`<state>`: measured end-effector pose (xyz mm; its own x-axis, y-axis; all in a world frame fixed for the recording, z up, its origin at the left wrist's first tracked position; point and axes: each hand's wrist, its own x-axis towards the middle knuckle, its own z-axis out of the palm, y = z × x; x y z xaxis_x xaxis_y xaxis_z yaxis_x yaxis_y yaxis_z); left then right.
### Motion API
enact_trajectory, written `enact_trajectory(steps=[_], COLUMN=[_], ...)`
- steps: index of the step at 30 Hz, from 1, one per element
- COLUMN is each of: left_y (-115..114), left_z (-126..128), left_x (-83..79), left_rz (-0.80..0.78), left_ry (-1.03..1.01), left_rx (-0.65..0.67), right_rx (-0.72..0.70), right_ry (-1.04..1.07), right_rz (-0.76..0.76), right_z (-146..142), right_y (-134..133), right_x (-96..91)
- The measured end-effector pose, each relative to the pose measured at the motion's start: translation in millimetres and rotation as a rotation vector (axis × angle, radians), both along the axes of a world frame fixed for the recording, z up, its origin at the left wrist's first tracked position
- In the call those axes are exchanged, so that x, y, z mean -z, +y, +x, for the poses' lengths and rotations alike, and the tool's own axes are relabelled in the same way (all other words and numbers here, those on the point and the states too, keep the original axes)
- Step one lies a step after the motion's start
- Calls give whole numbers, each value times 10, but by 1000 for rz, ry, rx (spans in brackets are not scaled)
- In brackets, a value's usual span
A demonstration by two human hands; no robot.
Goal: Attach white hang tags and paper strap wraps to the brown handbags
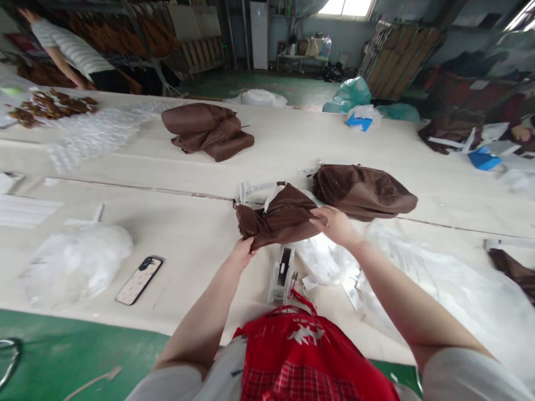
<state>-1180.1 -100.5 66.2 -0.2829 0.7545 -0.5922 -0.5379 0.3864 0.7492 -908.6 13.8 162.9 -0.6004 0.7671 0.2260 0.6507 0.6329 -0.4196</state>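
Observation:
A brown handbag [278,220] with a zipper and a white-wrapped strap lies before me, between my two hands. My left hand [243,253] grips its lower left edge, the thumb on top. At its right end my right hand [334,225] pinches the brown material with fingers closed. Just behind my right hand rests a second brown bag [363,192]. A tape dispenser [282,275] stands close below the held handbag, with small red-handled snips [293,281] beside it. Crumpled clear plastic [328,259] lies under my right wrist.
Another brown bag [207,131] lies folded farther back. On the left are a phone [139,280] and a bundled plastic bag [79,262]. Plastic sheeting [451,289] covers the right side. A co-worker [79,47] stands at far left; another person's hand [521,132] shows at far right.

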Motion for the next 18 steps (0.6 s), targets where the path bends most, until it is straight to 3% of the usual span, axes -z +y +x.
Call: enact_trajectory(steps=[3,6,8,12,15,18], left_y=[-77,-192,-264,-368,-446,-536], left_z=[-192,-405,-506,-501,-374,-294], left_x=[-33,-99,-107,-46,-26,-58], left_rz=[36,70,91,-25,-110,-206], left_ry=[7,-10,-5,119,190,325], left_rx=[70,151,198,204,197,234], right_rx=[343,465,487,484,487,559], right_ry=[-167,-286,-348,-445,-474,-448], right_rz=[-141,-265,-365,-575,-687,-712], right_z=[775,1359,1595,1761,1681,1527], right_y=[73,-123,-319,-663,-898,-1142], right_x=[56,283,495,969,1294,1484])
